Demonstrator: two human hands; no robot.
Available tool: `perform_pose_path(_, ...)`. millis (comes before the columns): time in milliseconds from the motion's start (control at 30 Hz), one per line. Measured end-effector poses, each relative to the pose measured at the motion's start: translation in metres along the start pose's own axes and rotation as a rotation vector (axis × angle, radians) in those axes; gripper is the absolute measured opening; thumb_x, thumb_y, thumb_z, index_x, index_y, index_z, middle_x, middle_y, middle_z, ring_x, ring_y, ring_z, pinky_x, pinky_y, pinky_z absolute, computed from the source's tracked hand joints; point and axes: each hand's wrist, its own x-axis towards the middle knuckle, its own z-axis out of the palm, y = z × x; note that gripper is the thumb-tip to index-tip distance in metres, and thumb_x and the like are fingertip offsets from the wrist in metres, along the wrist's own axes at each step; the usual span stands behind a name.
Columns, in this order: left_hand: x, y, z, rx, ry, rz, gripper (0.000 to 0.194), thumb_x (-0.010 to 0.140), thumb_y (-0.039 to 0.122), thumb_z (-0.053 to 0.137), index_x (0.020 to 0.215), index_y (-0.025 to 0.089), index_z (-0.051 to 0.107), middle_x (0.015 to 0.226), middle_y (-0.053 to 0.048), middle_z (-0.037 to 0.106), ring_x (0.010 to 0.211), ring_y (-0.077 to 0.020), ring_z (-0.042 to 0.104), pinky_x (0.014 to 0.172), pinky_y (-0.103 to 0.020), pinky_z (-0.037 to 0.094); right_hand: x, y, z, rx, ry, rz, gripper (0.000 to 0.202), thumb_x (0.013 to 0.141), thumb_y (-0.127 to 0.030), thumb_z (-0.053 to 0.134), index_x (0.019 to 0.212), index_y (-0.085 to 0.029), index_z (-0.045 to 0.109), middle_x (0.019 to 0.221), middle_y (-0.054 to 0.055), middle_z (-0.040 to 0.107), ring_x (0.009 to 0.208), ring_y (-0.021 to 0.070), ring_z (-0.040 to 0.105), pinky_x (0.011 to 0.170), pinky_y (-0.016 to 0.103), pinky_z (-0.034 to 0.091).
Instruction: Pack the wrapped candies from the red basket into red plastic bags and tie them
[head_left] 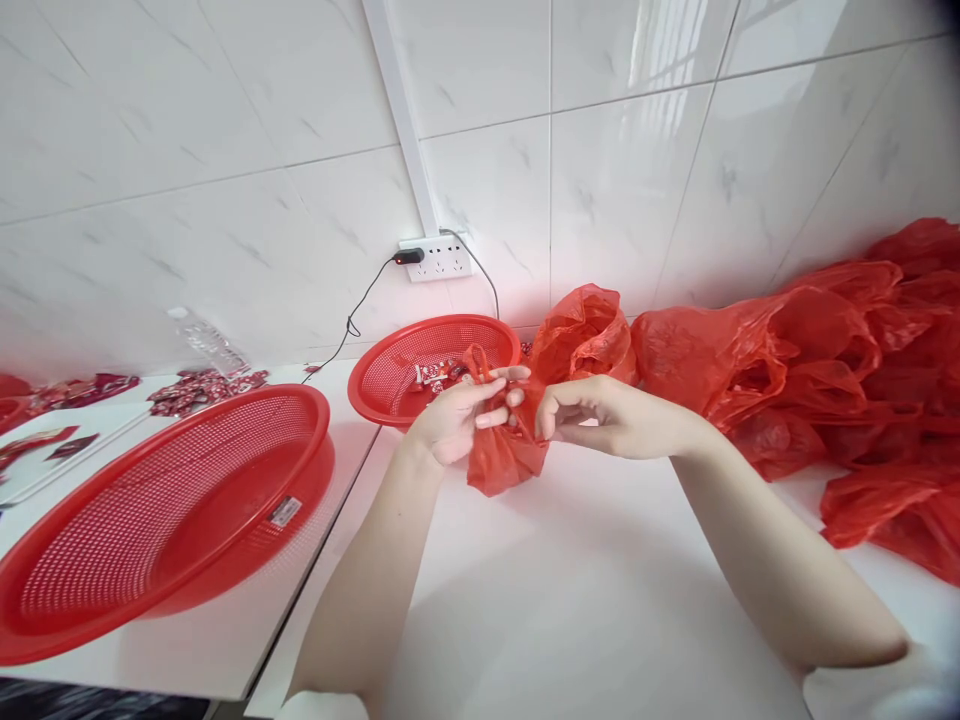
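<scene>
Head view: left hand (450, 422) and right hand (619, 418) both grip the gathered top of a small red plastic bag (506, 465), the left with fingers partly extended around the bunched film, the right pinching its side between thumb and fingertips. The bag is at mid-view, in front of the small red basket (367, 392), which contains small packets (433, 375); contact between bag and desk (600, 580) cannot be determined. Large red basket (232, 530) at left; other red bags (795, 350) heaped at right, near the wall (622, 190).
</scene>
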Motion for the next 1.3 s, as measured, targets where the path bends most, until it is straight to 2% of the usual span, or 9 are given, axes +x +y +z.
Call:
perform_pose_path(200, -0.013, -0.001, 0.027, 0.482, 0.087, 0.105, 0.032, 0.092, 0.046, 0.048, 0.091, 0.018, 0.064, 0.07, 0.001, 0.042, 0.054, -0.0075, 0.037, 0.044, -0.018, 0.032, 0.007, 0.012, 0.004, 0.009, 0.42, -0.013, 0.021, 0.094, -0.038, 0.05, 0.104, -0.02, 0.057, 0.108, 0.007, 0.062, 0.099, 0.0189, 0.058, 0.09, 0.038, 0.047)
perform_pose_path(300, -0.017, -0.005, 0.039, 0.867, 0.185, 0.327, 0.039, 0.096, 0.048, 0.037, 0.087, 0.019, 0.062, 0.069, 0.001, 0.046, 0.06, -0.0111, 0.046, 0.057, -0.023, 0.043, 0.015, 0.021, 0.015, 0.192, 0.323, 0.015, 0.037, 0.097, -0.046, 0.041, 0.126, -0.025, 0.051, 0.126, 0.007, 0.056, 0.113, 0.0185, 0.055, 0.1, 0.041, 0.043)
perform_pose_path(400, -0.015, -0.008, 0.04, 1.201, 0.239, 0.627, 0.031, 0.098, 0.037, 0.036, 0.09, 0.019, 0.061, 0.089, -0.004, 0.055, 0.082, -0.0162, 0.057, 0.078, -0.03, 0.048, 0.023, 0.027, 0.026, 0.341, 0.332, 0.031, 0.044, 0.099, -0.051, 0.034, 0.133, -0.026, 0.047, 0.128, 0.007, 0.055, 0.118, 0.0182, 0.052, 0.101, 0.04, 0.043)
perform_pose_path(533, -0.008, -0.012, 0.033, 1.294, 0.247, 0.857, 0.026, 0.099, 0.028, 0.036, 0.104, 0.022, 0.06, 0.121, -0.009, 0.048, 0.11, -0.0188, 0.054, 0.097, -0.035, 0.046, 0.027, 0.031, 0.029, 0.462, 0.378, 0.064, 0.04, 0.097, -0.049, 0.04, 0.127, -0.024, 0.052, 0.112, 0.006, 0.061, 0.106, 0.017, 0.057, 0.093, 0.036, 0.047)
perform_pose_path(767, -0.004, -0.014, 0.029, 1.216, 0.236, 0.886, 0.034, 0.1, 0.03, 0.034, 0.124, 0.023, 0.057, 0.14, -0.01, 0.042, 0.13, -0.022, 0.044, 0.111, -0.043, 0.036, 0.025, 0.039, 0.012, 0.657, 0.488, 0.096, 0.021, 0.086, -0.038, 0.064, 0.091, -0.017, 0.064, 0.081, 0.001, 0.064, 0.075, 0.0104, 0.06, 0.076, 0.026, 0.048)
perform_pose_path(933, 0.0, -0.015, 0.027, 1.209, 0.21, 0.801, 0.041, 0.101, 0.031, 0.032, 0.139, 0.026, 0.046, 0.152, -0.007, 0.035, 0.141, -0.0216, 0.031, 0.116, -0.042, 0.028, 0.025, 0.038, 0.011, 0.666, 0.397, 0.196, 0.029, 0.083, -0.041, 0.067, 0.102, -0.02, 0.063, 0.098, 0.004, 0.066, 0.079, 0.0132, 0.064, 0.067, 0.026, 0.047)
perform_pose_path(1100, 0.0, -0.018, 0.027, 1.226, 0.199, 0.74, 0.047, 0.101, 0.035, 0.031, 0.147, 0.027, 0.035, 0.159, -0.002, 0.025, 0.145, -0.0197, 0.024, 0.118, -0.037, 0.026, 0.026, 0.037, 0.013, 0.804, 0.306, 0.189, 0.026, 0.078, -0.032, 0.072, 0.097, -0.019, 0.061, 0.075, -0.003, 0.056, 0.054, 0.0049, 0.043, 0.05, 0.02, 0.032)
perform_pose_path(1200, -0.004, -0.013, 0.027, 1.329, 0.307, 0.674, 0.048, 0.101, 0.037, 0.028, 0.145, 0.024, 0.04, 0.154, -0.003, 0.036, 0.14, -0.0183, 0.036, 0.115, -0.035, 0.031, 0.025, 0.035, 0.01, 0.904, 0.339, 0.177, 0.023, 0.08, -0.032, 0.069, 0.095, -0.02, 0.057, 0.062, -0.008, 0.044, 0.045, 0.0032, 0.024, 0.044, 0.02, 0.018)
perform_pose_path(1300, -0.012, 0.0, 0.022, 1.493, 0.366, 0.556, 0.047, 0.1, 0.039, 0.026, 0.131, 0.024, 0.058, 0.139, -0.002, 0.055, 0.13, -0.019, 0.049, 0.11, -0.035, 0.036, 0.02, 0.029, 0.0, 0.823, 0.428, 0.171, 0.026, 0.08, -0.032, 0.069, 0.099, -0.021, 0.055, 0.057, -0.01, 0.036, 0.046, 0.0045, 0.026, 0.045, 0.019, 0.019)
